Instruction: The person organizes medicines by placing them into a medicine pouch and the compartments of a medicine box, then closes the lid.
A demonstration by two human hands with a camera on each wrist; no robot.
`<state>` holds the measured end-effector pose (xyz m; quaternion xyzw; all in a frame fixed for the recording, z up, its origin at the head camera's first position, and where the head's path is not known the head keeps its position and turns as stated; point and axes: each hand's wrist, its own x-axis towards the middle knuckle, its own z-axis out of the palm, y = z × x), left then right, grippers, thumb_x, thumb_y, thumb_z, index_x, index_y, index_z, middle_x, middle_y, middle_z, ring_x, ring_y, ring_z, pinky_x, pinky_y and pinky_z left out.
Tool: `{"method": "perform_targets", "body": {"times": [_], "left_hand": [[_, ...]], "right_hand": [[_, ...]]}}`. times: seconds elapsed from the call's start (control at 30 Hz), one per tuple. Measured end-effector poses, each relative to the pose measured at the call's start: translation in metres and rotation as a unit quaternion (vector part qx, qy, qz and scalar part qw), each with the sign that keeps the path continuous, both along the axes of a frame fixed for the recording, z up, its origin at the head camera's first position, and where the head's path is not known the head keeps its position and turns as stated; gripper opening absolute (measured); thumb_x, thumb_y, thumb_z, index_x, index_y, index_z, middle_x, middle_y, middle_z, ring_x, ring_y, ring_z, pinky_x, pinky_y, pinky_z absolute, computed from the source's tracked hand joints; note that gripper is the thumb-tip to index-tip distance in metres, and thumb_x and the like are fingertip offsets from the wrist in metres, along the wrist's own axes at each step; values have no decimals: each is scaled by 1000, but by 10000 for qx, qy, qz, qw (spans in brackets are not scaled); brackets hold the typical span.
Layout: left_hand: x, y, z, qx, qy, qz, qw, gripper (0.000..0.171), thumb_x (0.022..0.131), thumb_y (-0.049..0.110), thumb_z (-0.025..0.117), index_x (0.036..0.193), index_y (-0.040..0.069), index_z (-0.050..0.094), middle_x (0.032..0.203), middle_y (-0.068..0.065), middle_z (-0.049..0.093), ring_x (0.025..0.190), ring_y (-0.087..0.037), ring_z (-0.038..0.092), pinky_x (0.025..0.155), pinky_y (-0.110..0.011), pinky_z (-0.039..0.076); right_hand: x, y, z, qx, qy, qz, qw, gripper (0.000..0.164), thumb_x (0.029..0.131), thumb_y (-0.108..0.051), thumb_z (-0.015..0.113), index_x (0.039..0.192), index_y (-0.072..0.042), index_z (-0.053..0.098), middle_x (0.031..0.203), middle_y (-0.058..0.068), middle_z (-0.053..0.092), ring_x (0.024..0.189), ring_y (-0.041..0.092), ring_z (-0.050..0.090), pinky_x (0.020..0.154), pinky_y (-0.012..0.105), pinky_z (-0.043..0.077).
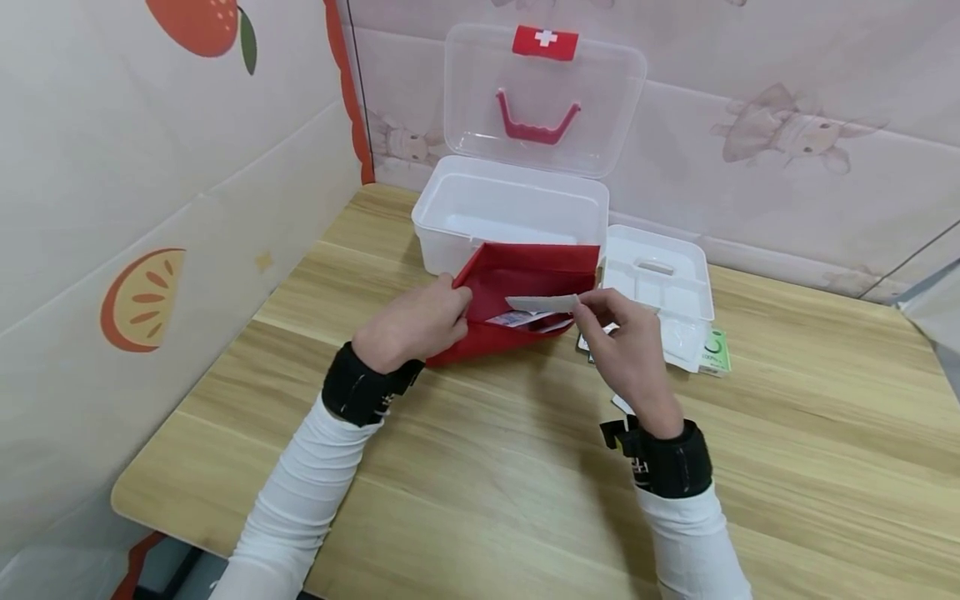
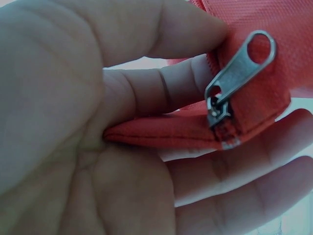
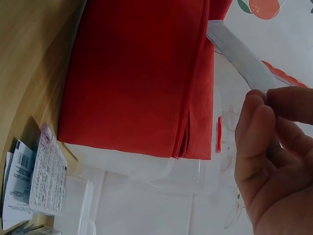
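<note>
A red zip pouch [image 1: 487, 337] is held open-mouthed over the table, with printed packets [image 1: 517, 317] showing inside. My left hand [image 1: 416, 323] grips its left end between thumb and fingers. Close up in the left wrist view, the metal zipper pull [image 2: 242, 73] lies beside the fingertips, and a red fabric tab [image 2: 166, 131] runs between the fingers. My right hand [image 1: 626, 342] pinches one end of a narrow, flat white strip [image 1: 542, 304] between thumb and fingertips. That strip [image 3: 242, 54] slants over the pouch's mouth, its far end overlapping the red edge in the right wrist view.
Behind the pouch stands a white plastic box [image 1: 510, 196], its clear lid [image 1: 540, 100] raised against the wall. To the right lie a white compartment tray [image 1: 660, 275] and a green-white carton [image 1: 716, 352]. Several printed packets [image 3: 19, 181] and a blister pack [image 3: 48, 174] lie beside the pouch.
</note>
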<state>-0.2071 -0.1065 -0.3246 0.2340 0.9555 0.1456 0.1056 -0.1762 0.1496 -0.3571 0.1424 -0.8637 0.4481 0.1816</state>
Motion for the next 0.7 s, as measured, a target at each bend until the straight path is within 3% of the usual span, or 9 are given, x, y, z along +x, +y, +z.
{"method": "perform_targets", "body": {"times": [0.27, 0.43, 0.7], "left_hand": [[-1, 0, 1, 10, -44, 1, 10000, 19, 90, 11, 65, 106, 1, 59, 102, -16, 57, 81, -25, 60, 68, -30, 56], [-1, 0, 1, -3, -70, -4, 10000, 20, 90, 11, 65, 107, 1, 58, 103, -16, 57, 82, -25, 60, 69, -30, 57], [0, 0, 2, -19, -29, -56, 10000, 13, 93, 9, 60, 103, 1, 59, 99, -15, 56, 78, -24, 59, 65, -29, 55]], "right_hand": [[-2, -6, -5, -65, -18, 177, 9998, 10, 95, -6, 65, 102, -1, 70, 82, 8, 67, 67, 14, 57, 54, 17, 44], [-2, -9, -8, -10, -61, 117, 9999, 10, 94, -5, 66, 102, -1, 71, 88, 9, 69, 73, 16, 57, 59, 16, 42], [-5, -14, -14, 207, -19, 232, 9995, 18, 92, -2, 67, 108, 2, 72, 86, 12, 71, 72, 19, 60, 60, 18, 42]]}}
